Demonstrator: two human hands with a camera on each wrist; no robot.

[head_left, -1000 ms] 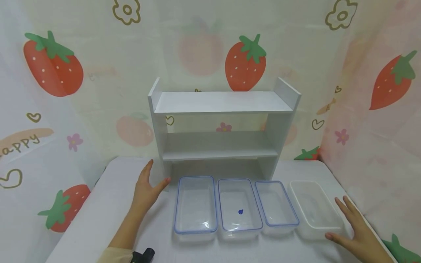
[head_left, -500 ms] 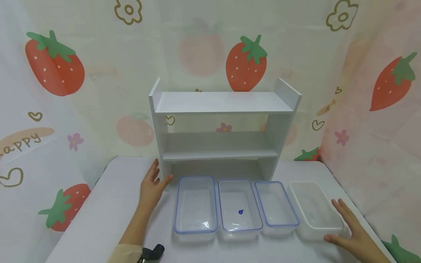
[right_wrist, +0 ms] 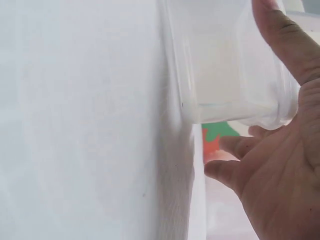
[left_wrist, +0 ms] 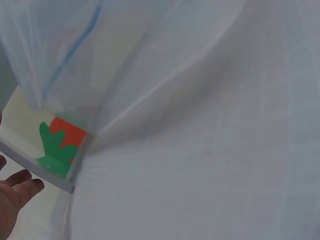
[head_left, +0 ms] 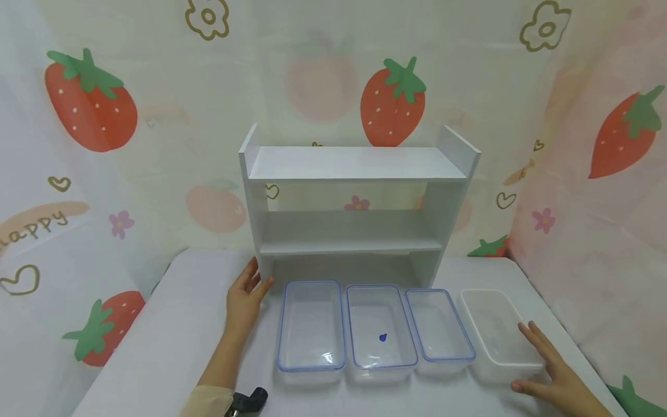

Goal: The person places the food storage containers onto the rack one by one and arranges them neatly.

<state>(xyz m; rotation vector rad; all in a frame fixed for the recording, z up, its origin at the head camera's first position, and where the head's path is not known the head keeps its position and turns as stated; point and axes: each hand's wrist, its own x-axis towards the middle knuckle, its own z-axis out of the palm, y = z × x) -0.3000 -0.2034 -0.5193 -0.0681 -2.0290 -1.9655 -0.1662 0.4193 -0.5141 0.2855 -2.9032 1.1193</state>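
A white two-tier shelf (head_left: 350,231) stands on the table. In the head view my left hand (head_left: 245,304) is beside the lower end of its left side panel; whether it touches the panel I cannot tell. The left wrist view shows only fingers (left_wrist: 30,186) at its left edge. Before the shelf stand a large blue-rimmed clear container (head_left: 311,324), another blue-rimmed one (head_left: 380,318) bearing a small blue mark, a smaller blue-rimmed one (head_left: 438,324), and a white-rimmed one (head_left: 497,324). My right hand (head_left: 557,373) spreads round the white-rimmed container's near right corner, thumb in front, fingers along its side.
A white cloth covers the table (head_left: 172,336). A printed curtain (head_left: 318,81) with strawberries hangs behind and at both sides. The right side of the curtain runs close by my right hand. A black strap device (head_left: 250,401) is on my left wrist.
My left hand has moved right, toward the shelf's side panel, and its fingers have drawn closer together. My right hand has shifted slightly left, nearer the white-rimmed container. The containers and shelf stand as before.
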